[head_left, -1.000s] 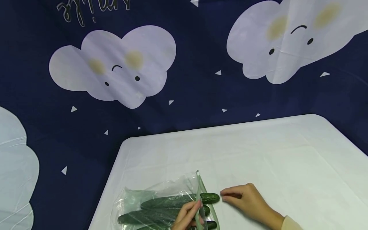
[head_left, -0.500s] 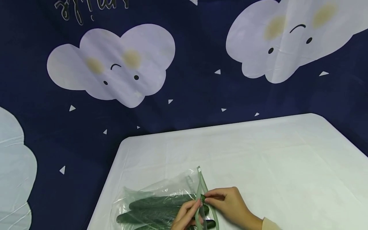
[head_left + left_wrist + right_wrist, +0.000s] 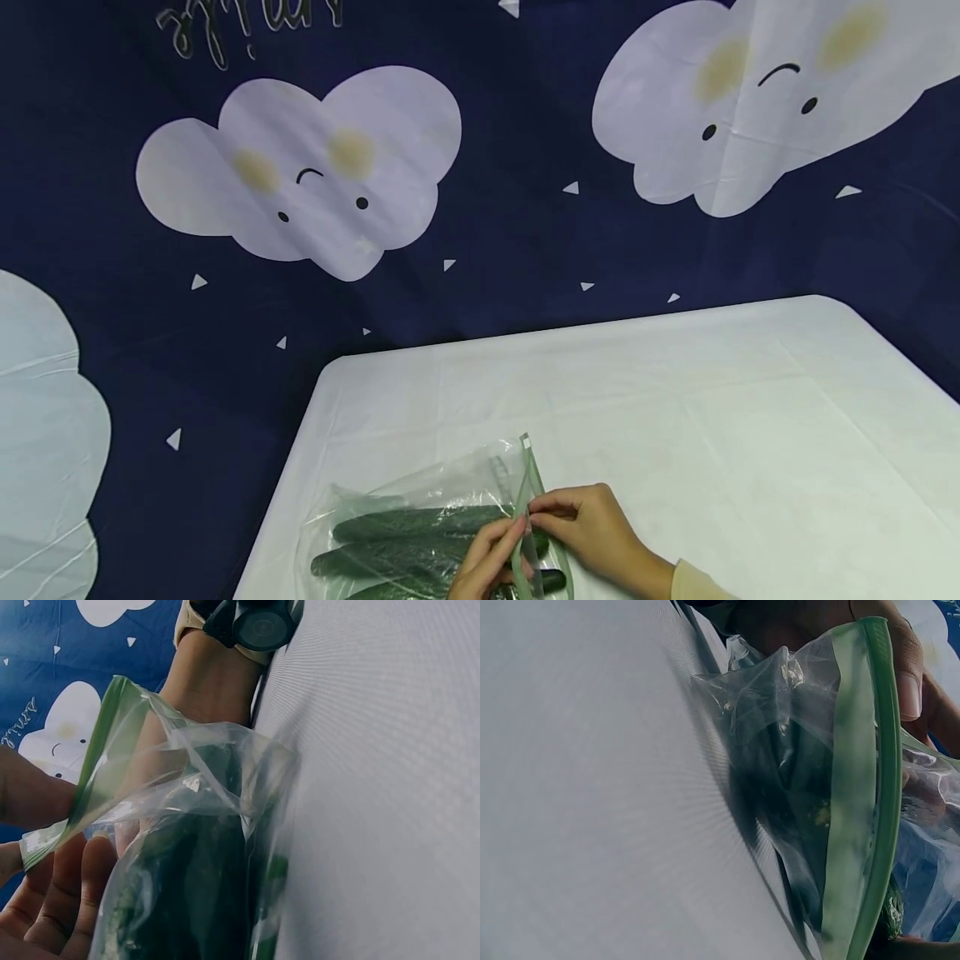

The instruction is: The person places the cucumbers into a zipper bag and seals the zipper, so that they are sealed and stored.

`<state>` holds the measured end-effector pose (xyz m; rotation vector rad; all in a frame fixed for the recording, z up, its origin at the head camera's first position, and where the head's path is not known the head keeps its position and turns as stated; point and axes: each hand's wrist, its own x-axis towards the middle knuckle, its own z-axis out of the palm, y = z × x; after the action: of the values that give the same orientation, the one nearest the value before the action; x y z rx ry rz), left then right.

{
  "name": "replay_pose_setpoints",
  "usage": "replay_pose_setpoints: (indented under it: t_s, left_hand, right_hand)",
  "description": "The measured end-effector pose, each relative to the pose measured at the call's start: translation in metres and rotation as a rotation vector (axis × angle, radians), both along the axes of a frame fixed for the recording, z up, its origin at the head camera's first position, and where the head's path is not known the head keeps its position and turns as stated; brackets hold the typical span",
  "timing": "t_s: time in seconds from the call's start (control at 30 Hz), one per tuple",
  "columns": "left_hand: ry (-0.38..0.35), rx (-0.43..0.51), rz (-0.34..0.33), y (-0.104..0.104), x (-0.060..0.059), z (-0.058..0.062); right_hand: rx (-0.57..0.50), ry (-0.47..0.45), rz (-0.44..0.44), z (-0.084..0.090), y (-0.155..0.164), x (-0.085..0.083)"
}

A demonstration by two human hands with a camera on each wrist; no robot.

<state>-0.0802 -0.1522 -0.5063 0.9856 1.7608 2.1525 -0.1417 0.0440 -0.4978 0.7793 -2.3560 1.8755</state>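
Head view: a clear zip bag [image 3: 420,533] lies at the near edge of the white worktop [image 3: 712,417], with several cucumbers [image 3: 412,523] inside it. Both hands meet at the bag's mouth. The left hand [image 3: 487,567] pinches the green zip strip [image 3: 525,500], and the right hand [image 3: 592,533] grips the strip from the opposite side.

Left wrist view: left fingers [image 3: 52,892] clasp the green strip [image 3: 94,761], cucumbers [image 3: 187,900] beside them under the plastic.

Right wrist view: the strip [image 3: 862,787] stands upright beside the bag, a fingertip [image 3: 909,694] pressed on its top; cucumbers [image 3: 780,795] lie behind it.
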Motion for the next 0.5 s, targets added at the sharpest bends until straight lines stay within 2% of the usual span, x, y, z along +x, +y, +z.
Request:
replay_pose_setpoints:
  t_s: [0.1, 0.17, 0.33, 0.4, 0.47, 0.5]
  left_hand:
    - [0.029, 0.007, 0.005, 0.001, 0.000, -0.002]
    - [0.029, 0.005, 0.011, 0.001, 0.001, -0.002]
    - [0.111, -0.045, 0.046, 0.000, 0.001, -0.002]
    - [0.147, -0.096, 0.062, -0.001, 0.002, 0.000]
    - [0.170, -0.192, 0.110, -0.002, 0.003, 0.007]
    - [0.205, -0.250, 0.140, -0.004, 0.003, 0.013]
  right_hand:
    - [-0.008, 0.001, -0.002, -0.002, 0.000, 0.000]
    - [-0.013, 0.000, -0.008, -0.008, 0.001, -0.001]
    - [-0.015, -0.013, -0.025, -0.026, 0.003, -0.009]
    - [-0.027, -0.039, -0.039, -0.029, 0.006, -0.012]
    - [-0.046, -0.068, -0.065, -0.028, 0.010, -0.016]
    - [-0.057, -0.081, -0.081, -0.027, 0.012, -0.019]
